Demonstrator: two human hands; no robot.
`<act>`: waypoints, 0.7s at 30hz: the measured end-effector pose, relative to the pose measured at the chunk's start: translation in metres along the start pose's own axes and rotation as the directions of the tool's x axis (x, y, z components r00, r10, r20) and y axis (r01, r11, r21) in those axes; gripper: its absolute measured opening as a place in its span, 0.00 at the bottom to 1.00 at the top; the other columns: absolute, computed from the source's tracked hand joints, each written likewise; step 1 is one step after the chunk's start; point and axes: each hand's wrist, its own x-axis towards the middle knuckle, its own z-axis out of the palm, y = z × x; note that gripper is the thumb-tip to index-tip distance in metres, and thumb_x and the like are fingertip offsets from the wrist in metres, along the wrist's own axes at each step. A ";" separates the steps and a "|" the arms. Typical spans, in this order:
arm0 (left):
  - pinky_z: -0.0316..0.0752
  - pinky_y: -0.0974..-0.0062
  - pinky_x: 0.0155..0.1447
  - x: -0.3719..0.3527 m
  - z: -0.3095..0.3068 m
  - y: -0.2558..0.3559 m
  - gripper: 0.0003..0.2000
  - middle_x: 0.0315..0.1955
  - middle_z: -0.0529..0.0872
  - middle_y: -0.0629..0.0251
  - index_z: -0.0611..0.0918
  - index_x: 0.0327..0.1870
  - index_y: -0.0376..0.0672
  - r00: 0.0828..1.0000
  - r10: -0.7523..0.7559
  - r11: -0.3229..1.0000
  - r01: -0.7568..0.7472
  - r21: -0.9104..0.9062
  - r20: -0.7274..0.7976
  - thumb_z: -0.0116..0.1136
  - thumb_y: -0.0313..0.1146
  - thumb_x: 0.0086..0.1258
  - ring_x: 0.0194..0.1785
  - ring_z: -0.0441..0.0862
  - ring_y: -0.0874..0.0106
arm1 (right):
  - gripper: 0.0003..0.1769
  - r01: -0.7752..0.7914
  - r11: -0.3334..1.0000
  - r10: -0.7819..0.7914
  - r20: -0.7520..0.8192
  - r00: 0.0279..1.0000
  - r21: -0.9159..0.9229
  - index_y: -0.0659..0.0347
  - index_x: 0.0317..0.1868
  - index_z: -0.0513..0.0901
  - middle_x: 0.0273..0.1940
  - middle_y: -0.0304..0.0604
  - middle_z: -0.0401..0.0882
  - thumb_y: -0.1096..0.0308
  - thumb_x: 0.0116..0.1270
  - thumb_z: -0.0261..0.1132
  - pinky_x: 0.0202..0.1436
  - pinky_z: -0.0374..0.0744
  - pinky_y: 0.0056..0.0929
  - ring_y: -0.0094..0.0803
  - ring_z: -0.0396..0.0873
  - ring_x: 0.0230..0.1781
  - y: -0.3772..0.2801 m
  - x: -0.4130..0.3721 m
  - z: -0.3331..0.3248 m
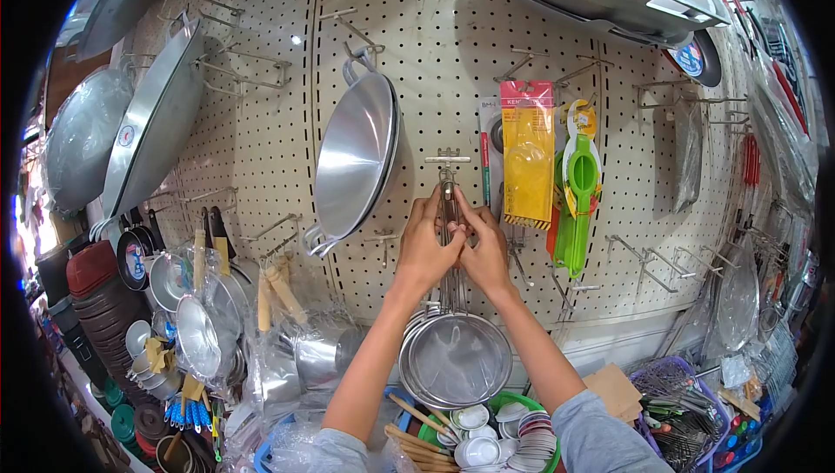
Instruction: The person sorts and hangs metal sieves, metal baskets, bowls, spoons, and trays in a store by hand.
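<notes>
Both hands meet at the centre, around the handles of several wire-mesh strainers (pixel 459 360) that hang bowl-down. My left hand (pixel 426 243) wraps the handles from the left, its thumb pressed against them. From the right, my right hand (pixel 480 247) closes on the same handles, its fingertips near their top ends. Just above the fingertips is a metal pegboard hook (pixel 448 160); whether the handle loops sit on it is hard to make out. A steel wok (pixel 355 156) with two loop handles hangs left of my hands. To their right hangs a yellow blister pack (pixel 527 156).
Pegboard (pixel 261 108) with many hooks fills the wall. A green squeezer (pixel 577 203) hangs at right, large pans (pixel 152 125) at left. Below stand a green basin (pixel 550 464) of small dishes, a purple basket (pixel 718 403) of utensils and bagged pots (pixel 304 360).
</notes>
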 end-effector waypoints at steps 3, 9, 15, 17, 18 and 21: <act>0.81 0.65 0.56 0.002 0.001 -0.002 0.40 0.54 0.78 0.53 0.69 0.79 0.35 1.000 -0.004 1.000 0.004 -0.030 0.001 0.70 0.33 0.64 0.47 0.84 0.62 | 0.36 -0.004 1.000 0.005 -0.012 1.000 0.014 0.40 0.78 0.75 0.39 0.42 0.78 0.72 0.70 0.70 0.47 0.80 0.32 0.33 0.80 0.36 0.007 0.002 0.004; 0.81 0.67 0.55 -0.001 0.000 0.000 0.36 0.54 0.78 0.55 0.72 0.77 0.36 1.000 -0.013 1.000 0.013 0.018 0.000 0.69 0.31 0.64 0.46 0.84 0.65 | 0.37 0.016 1.000 -0.015 -0.017 1.000 0.027 0.40 0.77 0.76 0.39 0.42 0.79 0.73 0.68 0.71 0.45 0.80 0.32 0.31 0.80 0.34 0.019 -0.002 0.007; 0.81 0.67 0.56 -0.003 0.000 -0.003 0.38 0.60 0.75 0.52 0.70 0.77 0.32 0.998 -0.003 0.999 0.001 0.038 0.062 0.70 0.32 0.65 0.47 0.85 0.63 | 0.38 0.036 0.999 -0.036 0.008 0.999 0.017 0.40 0.78 0.75 0.41 0.41 0.80 0.71 0.68 0.72 0.44 0.81 0.32 0.30 0.80 0.34 0.023 -0.008 0.005; 0.81 0.66 0.59 -0.006 0.001 -0.008 0.40 0.62 0.73 0.49 0.67 0.78 0.30 0.995 0.000 0.997 -0.007 0.077 0.099 0.70 0.34 0.65 0.51 0.85 0.61 | 0.38 0.025 1.000 -0.025 0.029 0.999 -0.006 0.40 0.78 0.75 0.41 0.40 0.81 0.70 0.68 0.73 0.43 0.81 0.32 0.31 0.80 0.33 0.023 -0.011 0.003; 0.80 0.65 0.60 -0.008 0.001 -0.010 0.42 0.64 0.72 0.48 0.66 0.79 0.30 0.993 0.006 0.994 -0.019 0.105 0.122 0.71 0.36 0.65 0.53 0.84 0.59 | 0.38 0.027 0.999 -0.026 0.034 0.999 -0.021 0.40 0.78 0.75 0.41 0.40 0.81 0.69 0.69 0.73 0.43 0.81 0.32 0.31 0.80 0.32 0.023 -0.012 0.003; 0.77 0.61 0.66 -0.013 -0.002 -0.001 0.45 0.67 0.69 0.43 0.62 0.80 0.29 0.983 -0.008 0.983 -0.025 0.181 0.182 0.71 0.41 0.66 0.62 0.81 0.52 | 0.37 0.030 0.998 -0.028 0.042 0.999 -0.057 0.40 0.78 0.74 0.42 0.41 0.81 0.65 0.70 0.73 0.42 0.81 0.33 0.32 0.80 0.31 0.024 -0.016 0.001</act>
